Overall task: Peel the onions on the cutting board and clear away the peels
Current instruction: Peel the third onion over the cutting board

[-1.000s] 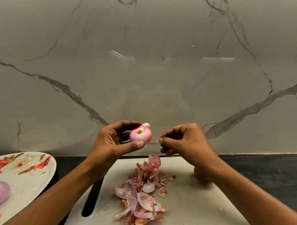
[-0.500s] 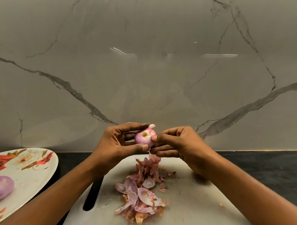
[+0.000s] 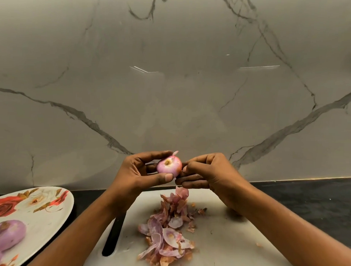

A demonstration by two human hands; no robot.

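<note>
**Small onion held up for peeling over the scrap pile**

A marble wall (image 3: 172, 83) fills the upper two thirds of the frame, grey-veined and glossy. Below it a dark counter (image 3: 317, 197) runs across, and on that lies a pale cutting board (image 3: 236, 244), filling the lower middle and right of the frame. Its slotted dark handle hole (image 3: 114, 235) sits at the board's left edge.

At the lower left, a flowered plate (image 3: 38, 207) holds two peeled onions (image 3: 6, 234), purple and smooth, probably set there to keep finished ones apart from the scraps.

In the middle of the board lies a heap of peels (image 3: 167, 228), pink and papery, with a few crumbs scattered just beside it. The hands work directly above this heap, most likely so that whatever comes off falls onto it and not onto the counter.

The left hand (image 3: 133, 175) cradles the onion (image 3: 169, 165) at centre frame, thumb below and fingers curled over the top, clamped on it with the root end turned toward the camera. The right hand (image 3: 209, 173) touches the onion's right side, its fingers bunched together in a pinch where a strip of skin (image 3: 181, 191) hangs down toward the heap; whether the pinch has hold of that strip, I cannot tell.

A loose flap of skin (image 3: 175, 152) stands up at the onion's top, so peeling looks unfinished. The peels have not yet been cleared.
</note>
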